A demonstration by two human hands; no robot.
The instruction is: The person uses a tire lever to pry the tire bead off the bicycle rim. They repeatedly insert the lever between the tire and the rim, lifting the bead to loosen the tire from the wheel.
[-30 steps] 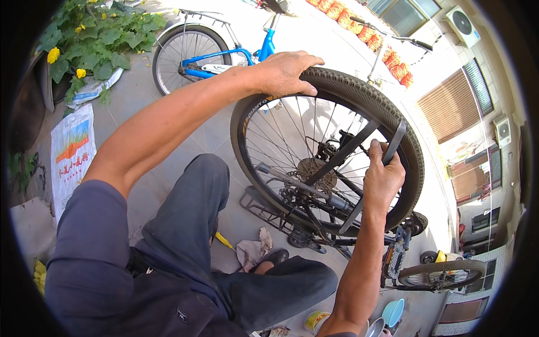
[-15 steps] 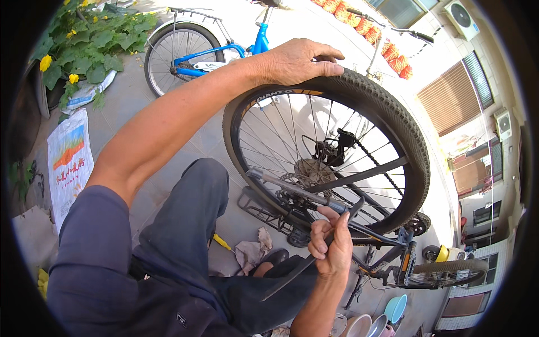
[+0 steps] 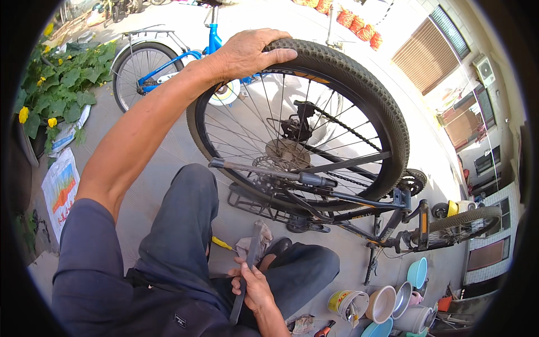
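Observation:
A black bicycle (image 3: 351,224) lies tipped over in front of me, with its knobby-tyred rear wheel (image 3: 387,95) raised and leaning. On the top edge of that tyre rests my left hand (image 3: 252,53), its thumb on the tread and fingers stretched over the far side. Low over my lap, my right hand (image 3: 252,286) is wrapped round a long dark flat bar (image 3: 255,244), which points up and away, apart from the wheel. The kickstand (image 3: 269,173) crosses in front of the spokes. The chain (image 3: 348,135) and derailleur (image 3: 297,126) show behind them.
A blue bicycle (image 3: 151,78) stands at the far left near leafy plants (image 3: 73,78). On the floor by my foot lie a yellow-handled tool (image 3: 222,243) and a rag (image 3: 244,244). Basins and a white bucket (image 3: 345,303) are grouped at the lower right.
My right hand has drawn the bar away from the wheel, down and left toward my lap. My left hand stays on the tyre. The view has shifted, showing more buckets.

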